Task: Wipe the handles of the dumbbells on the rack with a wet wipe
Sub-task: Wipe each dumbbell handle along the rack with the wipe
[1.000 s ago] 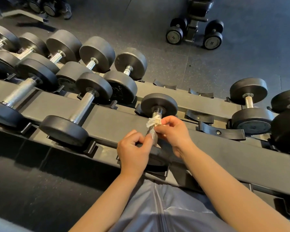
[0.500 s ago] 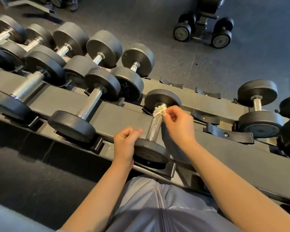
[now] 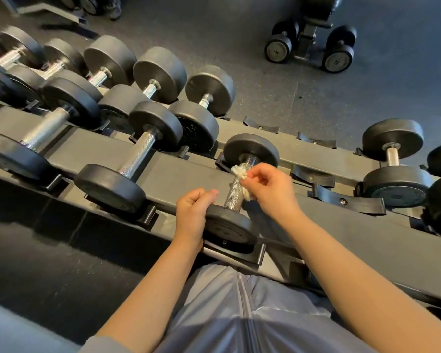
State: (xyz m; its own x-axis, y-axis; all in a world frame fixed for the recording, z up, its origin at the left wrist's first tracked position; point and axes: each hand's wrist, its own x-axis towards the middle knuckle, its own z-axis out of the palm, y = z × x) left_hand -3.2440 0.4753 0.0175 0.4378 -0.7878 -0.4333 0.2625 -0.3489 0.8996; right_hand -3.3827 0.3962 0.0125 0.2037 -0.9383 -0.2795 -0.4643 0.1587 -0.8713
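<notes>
A small black dumbbell (image 3: 227,222) with a knurled chrome handle (image 3: 237,192) lies in its cradle on the grey rack (image 3: 183,171), right in front of me. My right hand (image 3: 270,189) pinches a crumpled white wet wipe (image 3: 241,173) against the upper part of that handle, near the far weight head. My left hand (image 3: 192,212) is curled beside the near weight head and rests against its left edge, holding nothing else.
Larger dumbbells (image 3: 130,159) fill the rack to the left in two rows. More dumbbells (image 3: 392,159) sit at the right, with empty cradles (image 3: 346,200) between. A stand with small dumbbells (image 3: 311,44) is on the dark floor behind the rack.
My right hand slid the wipe up the handle toward the far head, then slightly back down. My left hand let go of the handle and moved to the near weight head.
</notes>
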